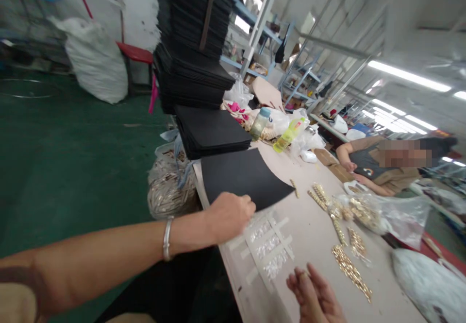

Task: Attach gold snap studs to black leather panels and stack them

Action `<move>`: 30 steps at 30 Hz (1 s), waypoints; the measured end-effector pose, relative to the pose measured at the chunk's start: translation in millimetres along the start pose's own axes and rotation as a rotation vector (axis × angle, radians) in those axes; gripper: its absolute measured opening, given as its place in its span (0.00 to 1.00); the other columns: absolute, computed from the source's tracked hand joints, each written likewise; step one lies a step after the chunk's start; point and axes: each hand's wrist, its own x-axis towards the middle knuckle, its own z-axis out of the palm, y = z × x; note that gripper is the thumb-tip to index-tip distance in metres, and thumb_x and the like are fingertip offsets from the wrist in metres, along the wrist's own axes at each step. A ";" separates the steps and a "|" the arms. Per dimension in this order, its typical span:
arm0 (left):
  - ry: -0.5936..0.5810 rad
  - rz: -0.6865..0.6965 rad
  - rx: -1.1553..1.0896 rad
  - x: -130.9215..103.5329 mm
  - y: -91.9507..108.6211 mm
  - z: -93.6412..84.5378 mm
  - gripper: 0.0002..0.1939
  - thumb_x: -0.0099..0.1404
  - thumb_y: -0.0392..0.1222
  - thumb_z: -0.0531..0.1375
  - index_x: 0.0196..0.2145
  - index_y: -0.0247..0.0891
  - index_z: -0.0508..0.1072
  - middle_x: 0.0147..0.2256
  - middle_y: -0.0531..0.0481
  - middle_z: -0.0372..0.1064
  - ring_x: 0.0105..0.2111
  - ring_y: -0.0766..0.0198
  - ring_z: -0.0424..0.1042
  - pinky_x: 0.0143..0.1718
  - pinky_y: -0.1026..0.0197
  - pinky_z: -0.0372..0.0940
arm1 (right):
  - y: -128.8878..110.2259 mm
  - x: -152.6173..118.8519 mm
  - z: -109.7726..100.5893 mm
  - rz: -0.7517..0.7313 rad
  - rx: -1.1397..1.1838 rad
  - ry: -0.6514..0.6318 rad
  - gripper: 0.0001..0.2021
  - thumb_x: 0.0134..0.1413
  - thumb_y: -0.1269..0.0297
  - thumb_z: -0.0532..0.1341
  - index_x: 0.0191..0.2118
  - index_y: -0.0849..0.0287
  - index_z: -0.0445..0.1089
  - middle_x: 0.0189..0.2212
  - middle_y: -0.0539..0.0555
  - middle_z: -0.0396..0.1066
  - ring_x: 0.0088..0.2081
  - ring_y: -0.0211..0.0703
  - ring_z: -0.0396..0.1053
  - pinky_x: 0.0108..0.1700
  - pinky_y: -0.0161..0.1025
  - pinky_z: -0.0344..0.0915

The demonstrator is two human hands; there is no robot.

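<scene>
My left hand [231,217], with a silver bangle on the wrist, is closed at the near edge of a black sheet [240,172] and pinches it. The sheet lies on the pale table, its right corner slightly raised. Nearer the bottom, my right hand [315,294] is held above the table with fingers partly curled; whether anything small is between them I cannot make out. Between my hands, a taped patch with small clear pieces [269,247] lies on the table [306,235].
Stacks of black sheets [214,131] stand at the far left end. Beyond are a bottle [259,123] and a yellow-green bottle [289,134]. Gold chains [349,267] and a plastic bag [400,216] lie to the right. A person [378,162] sits across the table.
</scene>
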 end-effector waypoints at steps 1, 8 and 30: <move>-0.031 0.053 -0.034 -9.9 22.2 12.1 0.06 0.66 0.32 0.57 0.35 0.34 0.75 0.36 0.44 0.75 0.33 0.54 0.75 0.25 0.59 0.63 | -9.7 0.8 0.7 -0.011 -0.001 -0.017 0.27 0.32 0.52 0.79 0.39 0.60 0.75 0.31 0.55 0.80 0.30 0.48 0.79 0.37 0.43 0.78; -0.126 0.131 -0.720 -84.1 87.6 61.7 0.12 0.72 0.41 0.53 0.38 0.39 0.77 0.35 0.49 0.76 0.32 0.63 0.74 0.32 0.63 0.63 | -9.2 10.0 18.4 -0.020 -0.362 -0.285 0.21 0.43 0.51 0.74 0.38 0.63 0.77 0.30 0.53 0.77 0.31 0.42 0.76 0.36 0.38 0.75; -0.218 -0.646 -1.718 -104.1 51.6 80.1 0.28 0.52 0.55 0.69 0.46 0.36 0.73 0.30 0.54 0.69 0.22 0.71 0.61 0.18 0.70 0.53 | -5.5 -3.3 27.3 0.213 -0.454 -0.478 0.22 0.38 0.52 0.75 0.35 0.65 0.78 0.25 0.52 0.75 0.26 0.40 0.74 0.29 0.37 0.75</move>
